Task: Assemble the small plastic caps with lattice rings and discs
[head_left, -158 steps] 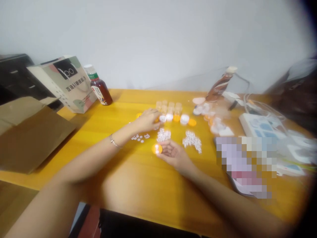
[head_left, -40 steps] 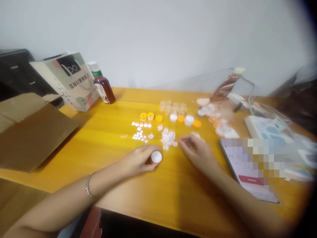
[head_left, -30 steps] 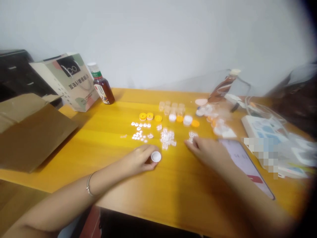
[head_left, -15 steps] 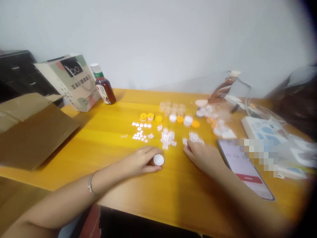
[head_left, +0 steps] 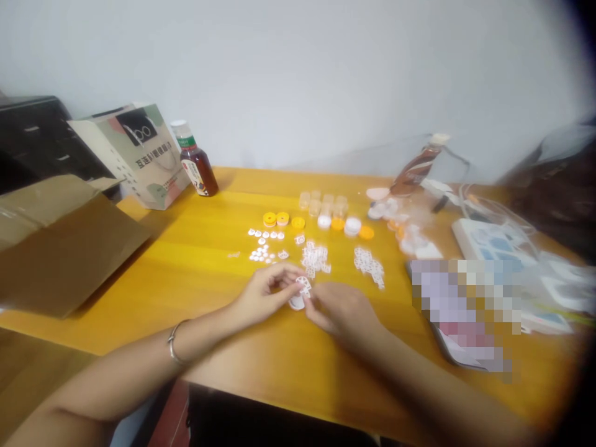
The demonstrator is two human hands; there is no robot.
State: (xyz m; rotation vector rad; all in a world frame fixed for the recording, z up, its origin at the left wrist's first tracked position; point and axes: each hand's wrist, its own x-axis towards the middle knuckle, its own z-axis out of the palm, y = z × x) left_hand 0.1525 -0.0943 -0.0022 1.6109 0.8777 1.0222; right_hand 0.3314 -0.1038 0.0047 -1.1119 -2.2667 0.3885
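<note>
In front of me, my left hand [head_left: 267, 295] has its fingers curled round a white round cap [head_left: 297, 303]. A small flat white openwork piece [head_left: 303, 285] lies over the cap, with my left thumb against it. My right hand [head_left: 349, 312] meets it from the right, its thumb and finger pinched at the piece's edge. Just beyond my hands lies a pile of similar white pieces [head_left: 315, 257]. A second pile of white pieces [head_left: 369, 267] lies beyond my right hand. Small white discs [head_left: 262, 253] are spread to the left of the piles.
Yellow rings [head_left: 276, 218], white lids [head_left: 352, 226] and clear cups [head_left: 323, 203] stand farther back. A phone [head_left: 459, 347] lies at right, near a white-blue box [head_left: 488, 242]. Drink bottles [head_left: 201, 171], a paper bag [head_left: 149, 155] and a cardboard box [head_left: 74, 248] edge the table.
My right hand has moved left from the right pile to my left hand, bringing a white openwork piece onto the cap. My left thumb has shifted up onto that piece.
</note>
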